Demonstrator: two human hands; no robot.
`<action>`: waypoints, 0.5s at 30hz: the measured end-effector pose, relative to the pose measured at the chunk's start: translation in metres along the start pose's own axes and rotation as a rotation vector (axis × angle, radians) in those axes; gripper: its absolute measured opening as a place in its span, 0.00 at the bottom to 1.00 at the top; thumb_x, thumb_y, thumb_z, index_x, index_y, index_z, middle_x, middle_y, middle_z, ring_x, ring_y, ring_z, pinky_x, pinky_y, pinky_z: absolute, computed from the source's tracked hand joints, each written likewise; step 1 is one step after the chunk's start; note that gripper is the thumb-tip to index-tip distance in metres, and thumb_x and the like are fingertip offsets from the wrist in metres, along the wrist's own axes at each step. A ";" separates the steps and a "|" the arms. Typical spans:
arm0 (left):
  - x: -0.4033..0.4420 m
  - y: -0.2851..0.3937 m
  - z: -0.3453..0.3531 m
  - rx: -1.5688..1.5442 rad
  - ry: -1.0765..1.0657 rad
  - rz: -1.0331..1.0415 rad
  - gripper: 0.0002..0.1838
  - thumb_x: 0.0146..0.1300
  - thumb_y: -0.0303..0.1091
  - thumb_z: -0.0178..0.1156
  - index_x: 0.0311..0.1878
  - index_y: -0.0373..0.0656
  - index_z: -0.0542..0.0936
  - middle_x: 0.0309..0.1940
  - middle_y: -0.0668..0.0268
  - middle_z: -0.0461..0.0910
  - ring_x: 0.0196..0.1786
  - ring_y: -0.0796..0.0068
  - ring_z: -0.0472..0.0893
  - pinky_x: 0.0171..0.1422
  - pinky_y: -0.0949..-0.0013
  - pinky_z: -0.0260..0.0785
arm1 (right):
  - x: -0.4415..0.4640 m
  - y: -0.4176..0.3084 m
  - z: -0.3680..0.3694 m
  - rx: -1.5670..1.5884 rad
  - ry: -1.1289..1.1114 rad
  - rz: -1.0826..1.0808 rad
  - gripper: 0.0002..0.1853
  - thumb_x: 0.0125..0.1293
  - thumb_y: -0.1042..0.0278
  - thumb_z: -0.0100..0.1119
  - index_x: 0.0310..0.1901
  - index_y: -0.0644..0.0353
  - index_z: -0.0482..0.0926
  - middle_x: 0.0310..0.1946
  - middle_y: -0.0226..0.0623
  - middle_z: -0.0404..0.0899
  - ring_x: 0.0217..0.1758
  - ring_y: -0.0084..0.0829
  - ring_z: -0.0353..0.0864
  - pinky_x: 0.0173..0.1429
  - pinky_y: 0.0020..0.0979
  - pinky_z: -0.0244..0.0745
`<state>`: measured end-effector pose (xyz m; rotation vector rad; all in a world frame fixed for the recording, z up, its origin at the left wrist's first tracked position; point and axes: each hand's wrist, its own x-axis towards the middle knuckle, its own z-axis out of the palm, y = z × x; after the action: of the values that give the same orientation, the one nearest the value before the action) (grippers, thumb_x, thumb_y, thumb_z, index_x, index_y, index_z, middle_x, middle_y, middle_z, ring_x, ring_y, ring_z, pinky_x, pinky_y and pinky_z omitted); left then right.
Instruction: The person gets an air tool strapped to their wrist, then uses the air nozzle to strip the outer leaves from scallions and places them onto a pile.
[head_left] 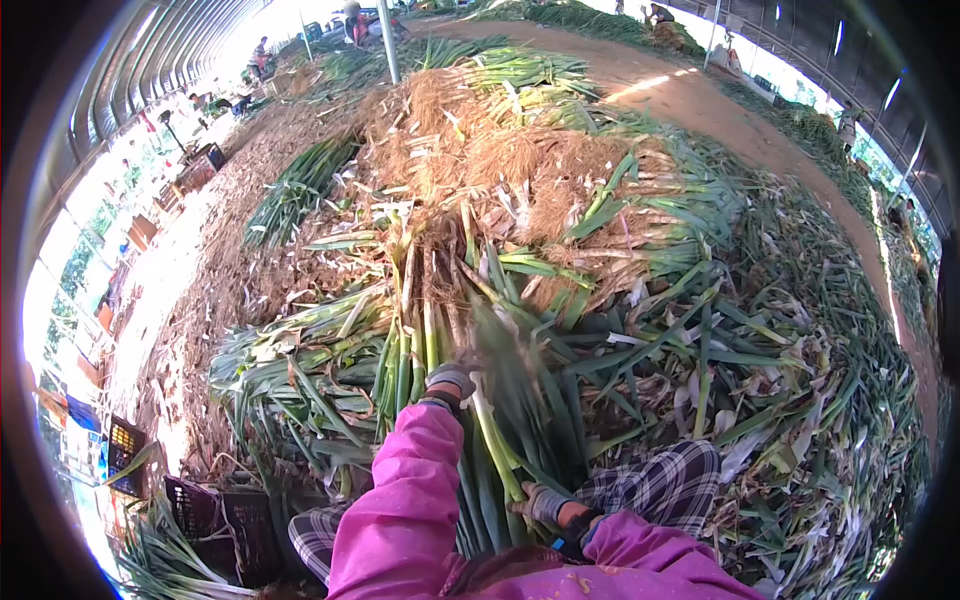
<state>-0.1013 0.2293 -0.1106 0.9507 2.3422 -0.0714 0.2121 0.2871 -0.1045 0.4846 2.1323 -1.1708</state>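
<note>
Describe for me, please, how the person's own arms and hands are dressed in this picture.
Wrinkled, bright pink-purple sleeves cover both arms. The left hand and right hand wear greyish gloves. Dark bands circle both wrists, the right one showing a small blue mark.

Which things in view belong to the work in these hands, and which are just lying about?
In the work:
- right hand, gripping a long stalk
- left hand, near the stalk's far end

Seemingly lying about:
- black crate, lower left
- green bundle, upper left
- loose leaves, right
</note>
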 end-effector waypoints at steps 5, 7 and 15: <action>-0.004 -0.018 0.013 0.041 -0.034 0.105 0.28 0.56 0.39 0.52 0.63 0.65 0.64 0.72 0.69 0.39 0.69 0.62 0.57 0.69 0.63 0.56 | 0.015 0.015 0.007 0.021 0.011 0.001 0.42 0.48 0.43 0.66 0.55 0.72 0.67 0.46 0.52 0.76 0.50 0.43 0.76 0.53 0.35 0.69; -0.050 -0.015 0.010 0.057 0.086 0.185 0.27 0.59 0.47 0.50 0.63 0.62 0.63 0.68 0.60 0.54 0.58 0.58 0.72 0.58 0.60 0.68 | 0.017 0.021 0.006 0.163 0.037 0.002 0.38 0.48 0.49 0.68 0.55 0.70 0.68 0.43 0.48 0.78 0.46 0.38 0.77 0.50 0.34 0.70; -0.245 0.041 0.060 -0.311 0.036 0.170 0.29 0.54 0.45 0.54 0.59 0.48 0.62 0.40 0.50 0.76 0.42 0.46 0.77 0.47 0.52 0.69 | 0.002 0.015 -0.019 0.846 0.083 -0.272 0.21 0.52 0.71 0.63 0.49 0.63 0.74 0.35 0.29 0.78 0.34 0.20 0.73 0.41 0.25 0.71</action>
<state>0.0940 0.0927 -0.0169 0.9936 2.2094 0.3696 0.2126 0.3107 -0.1075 0.6120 1.7131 -2.2444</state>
